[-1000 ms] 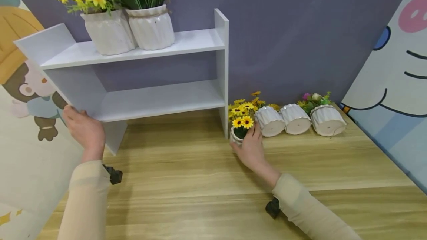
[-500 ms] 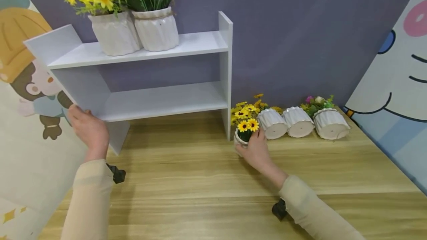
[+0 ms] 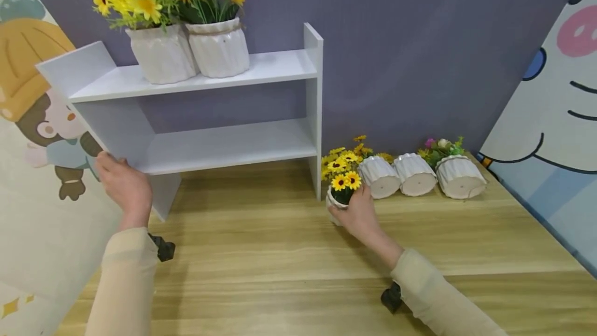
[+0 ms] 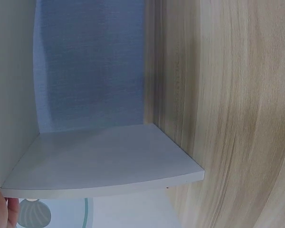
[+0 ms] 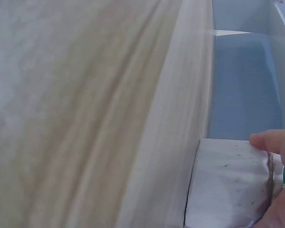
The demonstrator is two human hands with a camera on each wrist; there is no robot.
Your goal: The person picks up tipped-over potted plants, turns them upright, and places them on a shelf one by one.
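Note:
My left hand (image 3: pixel 125 184) grips the front edge of the left side panel of a white two-tier shelf (image 3: pixel 233 144). In the left wrist view, a thumb and fingertip (image 4: pixel 12 209) show at the panel's edge. My right hand (image 3: pixel 359 217) holds a small white flower pot (image 3: pixel 332 213) near its rim, just right of the shelf's right side. Yellow sunflowers (image 3: pixel 346 180) stand up out of this pot. Seen from the right wrist, the ridged pot (image 5: pixel 228 185) has a twine band, and its base sits close over the wooden table.
Two white pots with yellow flowers (image 3: pixel 216 51) stand on the shelf's upper board. Right of my right hand, three white pots (image 3: pixel 414 175) lie tipped with their bases facing me. Yellow blooms (image 3: pixel 333 162) lie behind the held pot. A grey wall (image 3: pixel 396 66) rises behind.
My right hand has drawn the sunflower pot slightly toward me and to the right. The left hand keeps its grip on the shelf. The head view has shifted a little.

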